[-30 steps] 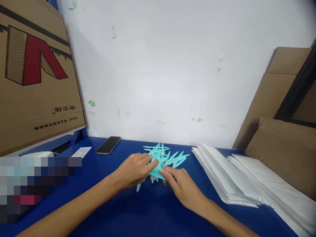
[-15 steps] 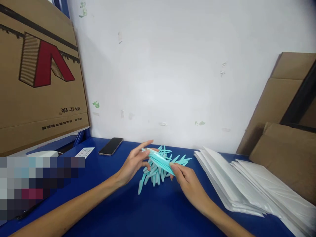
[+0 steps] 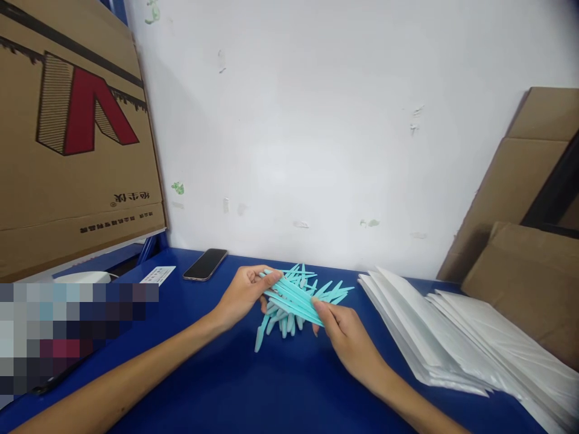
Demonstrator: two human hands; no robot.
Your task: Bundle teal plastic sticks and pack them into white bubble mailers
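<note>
A bundle of slim turquoise sticks, which look like eyebrow razors point(image 3: 294, 295), is held slantwise just over the table. My left hand point(image 3: 244, 294) is closed on its upper left end, thumb on top. At the lower right end, my right hand point(image 3: 344, 331) pinches the same bundle between thumb and fingers. Under and behind it lies a loose pile of similar razors point(image 3: 335, 293), their paler, broader ends point(image 3: 284, 325) pointing towards me. The bundle and my hands hide part of the pile.
On the blue table point(image 3: 271, 392), a phone point(image 3: 206, 264) and a printed card point(image 3: 158, 275) lie at the back left. White plastic sleeves point(image 3: 416, 331) are stacked on the right. Cardboard point(image 3: 520, 271) leans behind them, and a large carton point(image 3: 81, 181) stands left.
My left fingers, spread before, have closed on the bundle's left end. The bundle's sticks now look more fanned out. My right hand keeps its pinch.
</note>
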